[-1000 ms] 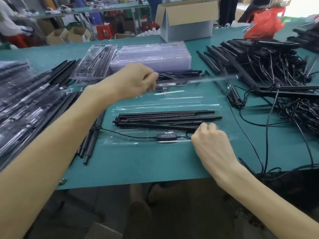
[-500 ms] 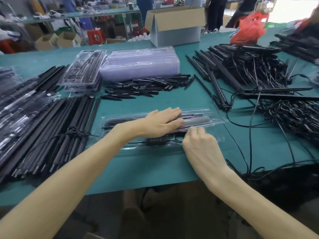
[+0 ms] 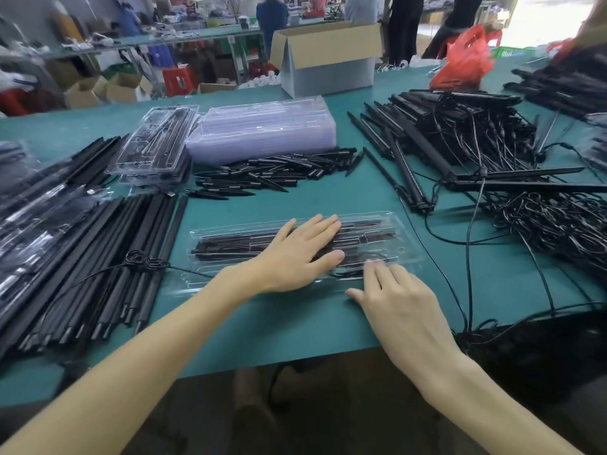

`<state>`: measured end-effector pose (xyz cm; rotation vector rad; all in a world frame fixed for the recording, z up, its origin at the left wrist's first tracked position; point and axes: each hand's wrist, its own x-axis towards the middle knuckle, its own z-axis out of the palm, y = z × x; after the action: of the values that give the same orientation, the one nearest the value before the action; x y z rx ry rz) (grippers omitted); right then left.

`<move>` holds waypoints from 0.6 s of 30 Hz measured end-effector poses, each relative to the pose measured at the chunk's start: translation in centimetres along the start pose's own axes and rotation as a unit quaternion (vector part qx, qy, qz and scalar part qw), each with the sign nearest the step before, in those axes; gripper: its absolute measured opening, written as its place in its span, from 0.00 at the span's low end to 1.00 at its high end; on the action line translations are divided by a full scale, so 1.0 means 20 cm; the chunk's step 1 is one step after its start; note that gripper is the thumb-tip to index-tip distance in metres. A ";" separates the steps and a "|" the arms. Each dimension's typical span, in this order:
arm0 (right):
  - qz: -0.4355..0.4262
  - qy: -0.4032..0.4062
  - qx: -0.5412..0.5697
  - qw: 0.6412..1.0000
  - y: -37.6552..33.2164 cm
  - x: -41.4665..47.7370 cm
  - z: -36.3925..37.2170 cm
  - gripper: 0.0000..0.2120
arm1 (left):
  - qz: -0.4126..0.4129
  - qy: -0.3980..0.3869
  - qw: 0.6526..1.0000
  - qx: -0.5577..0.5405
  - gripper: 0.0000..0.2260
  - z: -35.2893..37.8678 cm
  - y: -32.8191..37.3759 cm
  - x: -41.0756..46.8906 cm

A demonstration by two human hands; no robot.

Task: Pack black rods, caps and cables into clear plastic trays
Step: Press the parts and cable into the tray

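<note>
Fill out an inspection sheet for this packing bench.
Surface: green table, crowded.
Job's things: clear tray holding black rods; empty tray stack behind; pointed caps piled; loose rods left.
Clutter: red bag, cardboard box at far edge.
Grippers: left hand flat on tray; right hand, fingers straight, on its near edge.
Cables: tangle at right; one coil on loose rods.
Surroundings: people at benches behind.

Behind the cardboard box [image 3: 328, 60] you see a green bench [image 3: 203, 31]; left of it a red stool [image 3: 179, 81], right of it glaring daylight [image 3: 551, 14].
</note>
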<state>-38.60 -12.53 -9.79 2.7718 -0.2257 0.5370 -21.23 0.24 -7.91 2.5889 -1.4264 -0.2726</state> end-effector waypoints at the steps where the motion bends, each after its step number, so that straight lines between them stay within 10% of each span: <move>1: -0.003 -0.012 0.007 1.000 0.00 0.00 -0.01 0.24 | 0.003 0.006 1.000 0.006 0.29 0.01 0.00 0.00; 18: 0.084 0.106 0.371 0.919 0.19 -0.06 -0.01 0.12 | 0.017 0.041 0.998 0.051 0.33 0.05 -0.02 -0.03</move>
<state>-40.53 -15.89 -9.15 3.3903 -0.2494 1.1698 -21.37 0.85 -9.00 2.6184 -1.4908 -0.0902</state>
